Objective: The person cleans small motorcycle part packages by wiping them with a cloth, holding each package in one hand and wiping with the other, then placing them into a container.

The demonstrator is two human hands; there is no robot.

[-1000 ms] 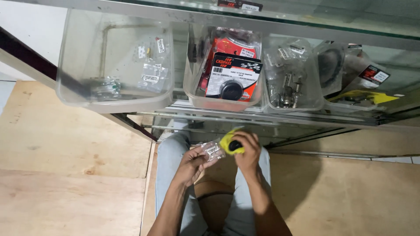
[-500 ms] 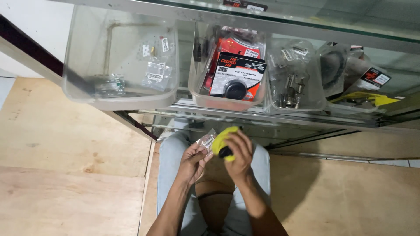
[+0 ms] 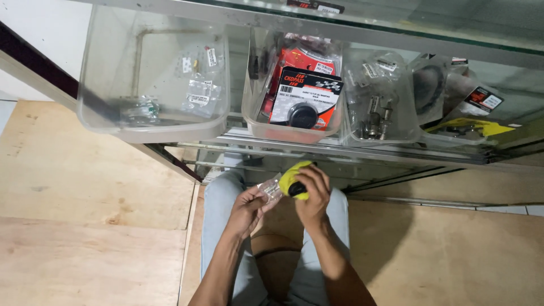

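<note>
My left hand pinches a small clear plastic bag with small parts in it, over my lap. My right hand grips a yellow cloth wrapped around a small black part and presses it against the bag. Both hands meet just below the front edge of a glass shelf.
Clear plastic bins stand on the shelf: a wide one with a few small bags, a middle one with red and black packaged parts, and one with bagged metal parts. More packets lie at the right. Wooden boards cover the floor.
My hands have shifted a little to the right and stay joined; the yellow cloth has turned slightly in my right hand. The view has drifted slightly.
</note>
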